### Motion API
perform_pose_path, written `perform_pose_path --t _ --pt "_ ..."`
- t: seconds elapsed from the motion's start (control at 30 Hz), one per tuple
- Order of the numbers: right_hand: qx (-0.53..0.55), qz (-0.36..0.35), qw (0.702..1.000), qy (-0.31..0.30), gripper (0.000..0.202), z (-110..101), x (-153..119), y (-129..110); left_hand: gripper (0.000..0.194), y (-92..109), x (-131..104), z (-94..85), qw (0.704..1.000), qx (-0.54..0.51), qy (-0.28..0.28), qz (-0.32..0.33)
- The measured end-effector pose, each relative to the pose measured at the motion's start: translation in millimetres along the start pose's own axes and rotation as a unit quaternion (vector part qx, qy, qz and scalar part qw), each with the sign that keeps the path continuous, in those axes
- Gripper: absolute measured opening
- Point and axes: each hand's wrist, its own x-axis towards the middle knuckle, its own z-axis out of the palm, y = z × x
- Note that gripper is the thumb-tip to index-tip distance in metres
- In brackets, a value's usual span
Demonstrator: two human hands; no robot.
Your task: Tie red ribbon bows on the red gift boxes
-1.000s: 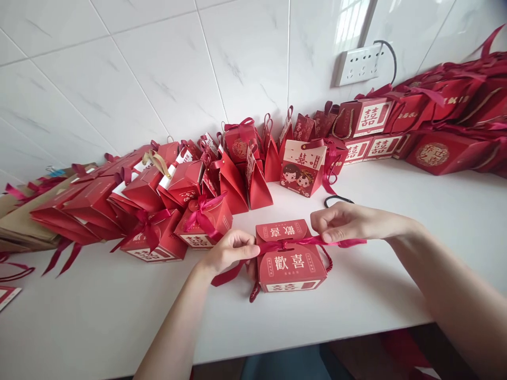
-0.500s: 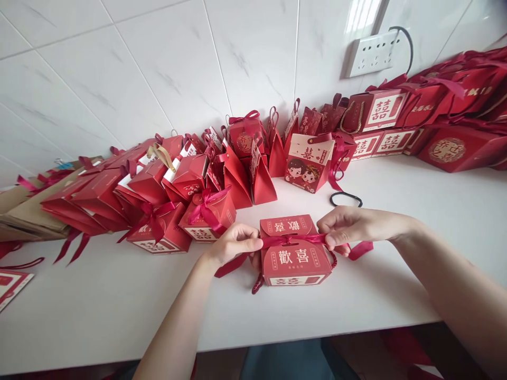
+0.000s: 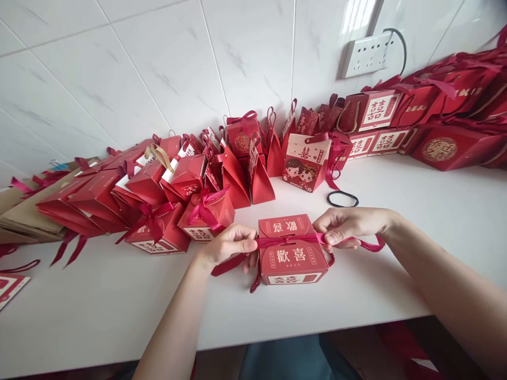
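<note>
A red gift box [image 3: 293, 257] with white characters lies on the white table between my hands. Across its top runs a dark pink ribbon [image 3: 287, 240], crossed at the middle slot. My left hand [image 3: 233, 246] pinches the ribbon at the box's left edge, and a loose tail hangs below that hand. At the right edge my right hand [image 3: 341, 230] pinches the other side of the ribbon, whose tail loops out to the right. Twisted red cord shows at both sides of the box.
Two ribboned boxes [image 3: 157, 232] stand left of my hands. Behind them, several red boxes [image 3: 97, 198] line the tiled wall. A black elastic band [image 3: 343, 199] lies beyond my right hand. Red bags [image 3: 455, 148] fill the far right, below a power strip [image 3: 366, 55].
The ribbon's right tail has swung into a loop further out to the right. Both hands keep their pinch on the ribbon, and the whole view has shifted slightly.
</note>
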Motion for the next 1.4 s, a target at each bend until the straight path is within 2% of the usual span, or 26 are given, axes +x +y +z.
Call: perform_pose_path --t 0.23,0.37,0.47,0.53,0.67,0.73,0.83,0.9,1.0,1.03,1.1,1.17,1.23,1.33,1.4 --pt "0.018 -0.018 1.0 0.001 0.033 -3.0 -1.4 7.1 0.041 -4.3 2.9 -1.7 1.0 -0.016 -0.005 -0.007" --pt "0.011 -0.065 0.998 0.019 0.036 -5.4 -12.6 1.2 0.042 3.0 -6.0 -3.8 0.999 -0.03 0.009 0.031" --pt "0.006 -0.125 0.99 0.067 0.038 -6.1 -19.0 -5.6 0.044 11.2 -15.2 -3.3 0.996 -0.049 0.024 0.074" --pt "0.02 -0.156 0.98 0.119 0.043 -5.8 -21.2 -9.2 0.045 15.7 -19.8 -1.8 0.991 -0.058 0.047 0.108" --pt "0.033 -0.181 0.952 0.246 0.053 -2.1 -22.1 -14.2 0.062 23.6 -24.1 2.6 0.964 -0.036 0.161 0.207" --pt "0.064 -0.218 0.935 0.272 0.052 1.4 -20.4 -16.8 0.069 29.0 -23.8 5.4 0.948 -0.029 0.192 0.252" --pt "0.163 -0.294 0.911 0.239 0.046 7.5 -13.6 -26.2 0.067 44.0 -18.9 11.8 0.935 -0.065 0.174 0.301" --pt "0.201 -0.292 0.912 0.208 0.035 12.9 -6.6 -40.3 0.055 59.9 -13.5 18.7 0.937 -0.078 0.142 0.309" --pt "0.185 -0.257 0.934 0.165 0.041 25.7 5.4 -71.5 0.028 88.9 -6.7 32.7 0.952 -0.037 0.084 0.293" --pt "0.17 -0.264 0.936 0.162 0.042 30.8 9.6 -82.0 0.023 98.3 -5.4 37.5 0.955 -0.01 0.068 0.289" --pt "0.136 -0.307 0.922 0.194 0.035 40.1 18.1 -98.8 0.02 114.0 -3.5 46.1 0.953 0.049 0.06 0.293" --pt "0.101 -0.35 0.894 0.262 0.023 46.4 26.3 -107.9 0.016 124.0 -1.8 52.4 0.943 0.102 0.093 0.302" --pt "0.079 -0.372 0.868 0.321 0.016 49.2 33.3 -110.6 0.012 127.9 0.6 56.8 0.928 0.139 0.155 0.31" --pt "0.066 -0.383 0.848 0.36 0.021 50.7 40.3 -111.0 0.01 125.3 5.3 61.5 0.897 0.181 0.242 0.323" --pt "0.053 -0.378 0.843 0.379 0.031 52.4 41.5 -111.2 0.01 120.8 7.3 63.5 0.879 0.199 0.276 0.334"
